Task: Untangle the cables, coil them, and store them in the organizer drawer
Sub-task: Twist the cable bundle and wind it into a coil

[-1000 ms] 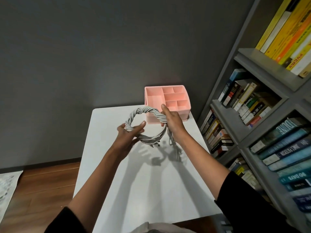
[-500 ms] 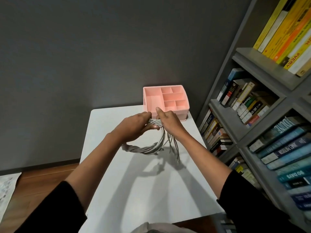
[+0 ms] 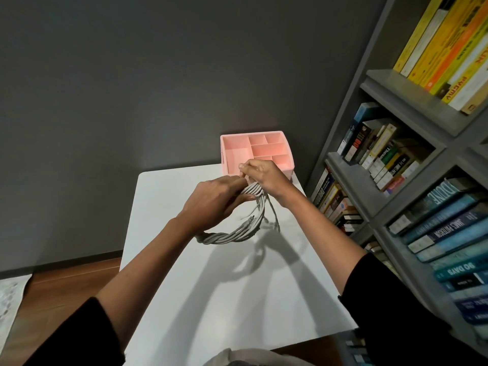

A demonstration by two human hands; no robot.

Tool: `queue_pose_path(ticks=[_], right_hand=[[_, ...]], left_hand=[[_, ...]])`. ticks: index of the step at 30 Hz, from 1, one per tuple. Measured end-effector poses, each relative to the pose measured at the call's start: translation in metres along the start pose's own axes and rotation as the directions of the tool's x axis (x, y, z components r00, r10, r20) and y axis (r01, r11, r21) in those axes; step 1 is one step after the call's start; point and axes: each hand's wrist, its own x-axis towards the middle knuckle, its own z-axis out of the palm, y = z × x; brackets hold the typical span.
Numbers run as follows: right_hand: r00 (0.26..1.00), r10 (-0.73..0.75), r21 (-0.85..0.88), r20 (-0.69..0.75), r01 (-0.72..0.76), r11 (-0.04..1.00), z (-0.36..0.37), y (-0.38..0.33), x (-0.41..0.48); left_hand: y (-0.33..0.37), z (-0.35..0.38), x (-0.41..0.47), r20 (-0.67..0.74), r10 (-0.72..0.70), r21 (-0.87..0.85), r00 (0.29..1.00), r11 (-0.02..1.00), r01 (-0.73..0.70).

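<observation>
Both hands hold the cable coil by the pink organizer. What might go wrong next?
The loose ends hang free beside the coil and may snag. The coil looks wider than the organizer's smaller compartments; it may not fit. With left hand and right hand gripping one spot, the rest could unwind.

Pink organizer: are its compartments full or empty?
Empty: visible compartments of the organizer show bare pink floors; the cables hang outside it.
</observation>
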Motion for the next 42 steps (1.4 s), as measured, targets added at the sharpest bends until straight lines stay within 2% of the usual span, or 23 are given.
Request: queue_pose_path(ticks=[3, 5, 6, 8, 9, 12, 15, 18, 20, 22, 25, 28, 31, 33, 35, 38, 40, 42], right_hand=[[1.000, -0.001, 0.039, -0.014, 0.001, 0.999, 0.001, -0.002, 0.002], [0.999, -0.006, 0.023, -0.044, 0.007, 1.000, 0.003, -0.005, 0.002], [0.999, -0.009, -0.003, -0.049, 0.009, 1.000, 0.004, -0.006, 0.002], [0.999, -0.017, -0.073, -0.032, 0.014, 0.997, 0.006, -0.009, 0.003], [1.000, -0.019, -0.123, -0.024, 0.016, 0.992, 0.007, -0.010, 0.004], [0.999, -0.033, -0.248, -0.039, 0.022, 0.968, 0.006, -0.016, 0.003], [0.994, -0.030, -0.326, -0.104, -0.006, 0.945, 0.004, -0.017, 0.005], [0.990, -0.013, -0.381, -0.140, -0.041, 0.923, 0.003, -0.016, 0.008], [0.991, 0.003, -0.350, -0.131, -0.049, 0.935, 0.001, -0.014, 0.009], [0.997, 0.035, -0.236, -0.070, -0.050, 0.970, -0.003, -0.014, 0.007], [0.988, 0.132, 0.048, 0.074, -0.136, 0.990, -0.017, -0.009, 0.005], [0.983, 0.124, 0.290, 0.135, -0.158, 0.944, -0.035, 0.015, 0.002], [0.968, 0.056, 0.479, 0.245, -0.171, 0.861, -0.041, 0.040, 0.001], [0.960, 0.055, 0.452, 0.274, -0.179, 0.874, -0.040, 0.051, 0.004], [0.965, 0.130, 0.330, 0.226, -0.202, 0.922, -0.038, 0.059, 0.006], [0.971, 0.221, 0.174, 0.096, -0.234, 0.957, -0.036, 0.065, 0.005], [0.974, 0.226, 0.057, -0.016, -0.224, 0.973, -0.030, 0.060, 0.006], [0.953, 0.229, 0.055, -0.200, -0.222, 0.973, -0.024, 0.058, 0.016]], left_hand=[[0.000, -0.001, 0.002, 0.016, -0.068, -0.047, 0.998, 0.997, 0.069], [0.003, -0.006, 0.005, 0.136, -0.151, -0.098, 0.979, 0.981, 0.165], [0.004, -0.009, 0.009, 0.237, -0.191, -0.110, 0.953, 0.969, 0.221], [0.008, -0.011, 0.016, 0.454, -0.243, -0.103, 0.857, 0.941, 0.321], [0.009, -0.010, 0.019, 0.518, -0.246, -0.104, 0.819, 0.932, 0.346], [0.008, -0.005, 0.021, 0.573, -0.248, 0.008, 0.781, 0.955, 0.297], [0.009, -0.003, 0.019, 0.568, -0.227, 0.188, 0.791, 0.972, 0.143], [0.010, 0.001, 0.018, 0.515, -0.167, 0.238, 0.841, 0.970, 0.047], [0.010, 0.003, 0.017, 0.475, -0.134, 0.240, 0.870, 0.971, 0.018], [0.008, 0.003, 0.018, 0.450, -0.109, 0.203, 0.886, 0.979, 0.017], [0.009, -0.004, 0.018, 0.410, -0.102, 0.006, 0.906, 0.994, 0.109], [0.003, -0.014, 0.018, 0.313, -0.122, -0.190, 0.942, 0.963, 0.189], [-0.005, -0.016, 0.014, 0.286, -0.132, -0.229, 0.949, 0.952, 0.201], [-0.008, -0.016, 0.012, 0.262, -0.151, -0.255, 0.953, 0.942, 0.219], [-0.010, -0.018, 0.012, 0.243, -0.175, -0.287, 0.954, 0.927, 0.243], [-0.016, -0.019, 0.012, 0.254, -0.189, -0.277, 0.948, 0.925, 0.259], [-0.018, -0.015, 0.010, 0.287, -0.170, -0.254, 0.943, 0.935, 0.246], [-0.015, -0.009, 0.009, 0.333, -0.144, -0.247, 0.932, 0.940, 0.234]])
